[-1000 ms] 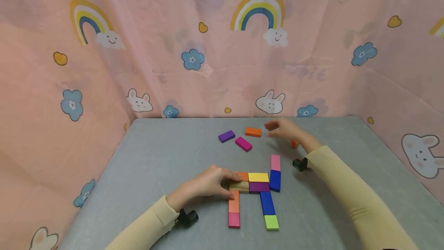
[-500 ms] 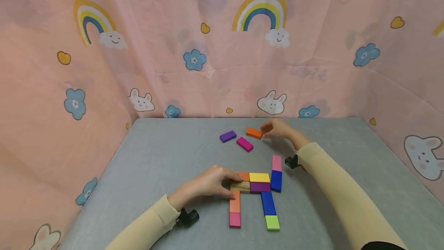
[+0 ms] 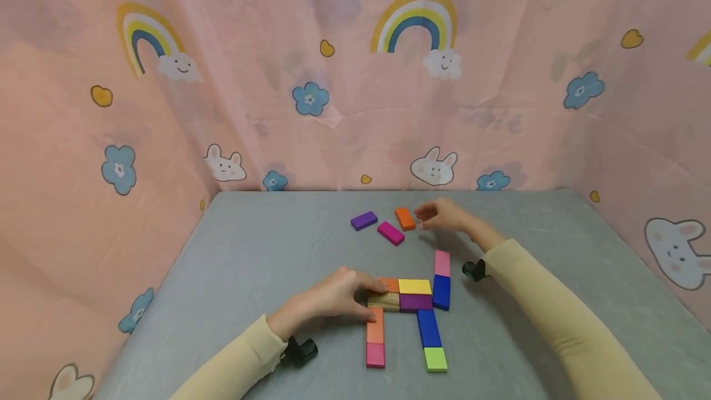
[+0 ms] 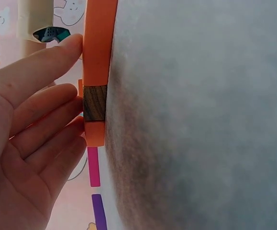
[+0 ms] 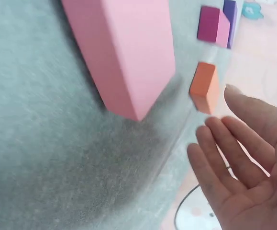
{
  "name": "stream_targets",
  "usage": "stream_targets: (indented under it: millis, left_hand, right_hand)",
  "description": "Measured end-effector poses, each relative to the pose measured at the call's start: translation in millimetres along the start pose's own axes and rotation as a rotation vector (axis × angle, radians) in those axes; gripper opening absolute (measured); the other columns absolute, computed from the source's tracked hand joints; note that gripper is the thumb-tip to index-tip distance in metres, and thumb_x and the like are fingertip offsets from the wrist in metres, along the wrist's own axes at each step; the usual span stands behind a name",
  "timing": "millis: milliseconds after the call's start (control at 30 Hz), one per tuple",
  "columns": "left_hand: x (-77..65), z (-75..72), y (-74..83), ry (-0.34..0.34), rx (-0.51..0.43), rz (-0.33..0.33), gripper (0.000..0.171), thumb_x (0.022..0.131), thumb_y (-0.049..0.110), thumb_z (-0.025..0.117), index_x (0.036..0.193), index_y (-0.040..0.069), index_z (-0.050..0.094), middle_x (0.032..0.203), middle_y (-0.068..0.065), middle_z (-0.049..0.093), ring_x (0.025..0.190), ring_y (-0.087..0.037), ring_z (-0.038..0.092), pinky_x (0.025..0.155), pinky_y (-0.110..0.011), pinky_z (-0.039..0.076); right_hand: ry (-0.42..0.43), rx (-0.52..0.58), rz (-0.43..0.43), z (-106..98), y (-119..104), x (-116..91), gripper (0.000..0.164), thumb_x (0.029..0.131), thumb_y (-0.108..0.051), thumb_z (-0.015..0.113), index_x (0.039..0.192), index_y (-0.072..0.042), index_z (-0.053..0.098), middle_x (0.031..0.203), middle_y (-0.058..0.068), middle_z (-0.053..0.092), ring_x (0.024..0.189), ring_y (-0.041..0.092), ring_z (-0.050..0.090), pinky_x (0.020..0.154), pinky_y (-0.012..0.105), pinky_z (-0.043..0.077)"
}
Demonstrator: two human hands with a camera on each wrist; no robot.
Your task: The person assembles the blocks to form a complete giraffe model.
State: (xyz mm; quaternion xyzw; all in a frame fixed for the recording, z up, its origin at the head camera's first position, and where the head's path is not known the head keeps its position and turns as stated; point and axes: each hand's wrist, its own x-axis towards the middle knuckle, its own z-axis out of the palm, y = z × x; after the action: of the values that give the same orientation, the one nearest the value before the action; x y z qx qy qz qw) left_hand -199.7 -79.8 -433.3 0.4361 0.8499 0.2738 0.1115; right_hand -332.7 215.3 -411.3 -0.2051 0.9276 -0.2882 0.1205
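Note:
My left hand [image 3: 339, 292] rests at the left end of a flat figure of coloured wooden blocks. Its fingers, only slightly bent, touch the natural wood block [image 4: 95, 103] and the upper orange block [image 3: 390, 285], and its thumb lies against the orange leg block [image 3: 374, 325]. Yellow [image 3: 414, 287], purple [image 3: 415, 302] and blue [image 3: 428, 328] blocks continue the figure rightward. Farther back, my right hand [image 3: 444, 215] is held just right of a loose orange block [image 3: 405, 218], fingers loosely extended. A small gap separates them in the right wrist view, and the hand holds nothing.
Loose purple [image 3: 363, 221] and magenta [image 3: 391, 233] blocks lie left of the loose orange one. A pink block [image 3: 442, 263] tops the figure's right side, close to the right wrist. Magenta [image 3: 374, 355] and lime [image 3: 436, 359] blocks end the legs. A patterned curtain [image 3: 344, 110] stands behind the table.
My right hand moved left to the loose orange block, which has turned from lying sideways to pointing toward me. The hand has since come slightly nearer. My left hand has stayed in place.

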Motion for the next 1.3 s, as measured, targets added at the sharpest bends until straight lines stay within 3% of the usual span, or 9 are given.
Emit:
stream_targets:
  millis: [233,567,833,1300]
  left_hand:
    - [0.1,-1.1,0.9,-0.004,-0.005,-0.003,0.048,0.079,0.033,0.077,0.123,0.019,0.066,0.119,0.009,0.066,0.114,-0.002,0.057,0.096,-0.021,0.046]
    - [-1.4,-1.6,1.2,0.003,0.014,-0.022,0.049,0.077,0.033,0.078,0.123,0.02,0.066,0.12,0.01,0.065,0.115,-0.002,0.057,0.096,-0.021,0.046]
    - [0.0,1.5,-0.3,0.009,0.035,-0.017,0.049,0.077,0.035,0.078,0.123,0.021,0.066,0.121,0.011,0.065,0.117,-0.003,0.056,0.097,-0.021,0.045]
    - [0.8,2.1,0.1,0.007,0.027,-0.016,0.049,0.077,0.034,0.078,0.123,0.021,0.065,0.121,0.011,0.064,0.118,-0.003,0.055,0.097,-0.021,0.045]
  right_hand:
    - [0.013,0.026,0.016,-0.8,1.1,17.3,0.062,0.083,-0.017,0.073,0.136,0.002,0.047,0.136,0.021,0.051,0.126,0.037,0.047,0.103,0.051,0.039]
    - [-0.04,0.081,0.032,5.3,1.4,38.0,0.065,0.081,-0.014,0.074,0.137,0.001,0.046,0.138,0.021,0.049,0.128,0.037,0.045,0.108,0.051,0.033]
    - [-0.069,0.118,0.038,6.7,6.1,40.4,0.067,0.078,-0.015,0.077,0.137,-0.001,0.048,0.14,0.02,0.048,0.13,0.037,0.043,0.11,0.052,0.031]
    - [-0.062,0.069,0.028,8.0,5.9,38.9,0.066,0.079,-0.017,0.077,0.136,-0.001,0.049,0.138,0.021,0.05,0.128,0.038,0.044,0.108,0.053,0.032]
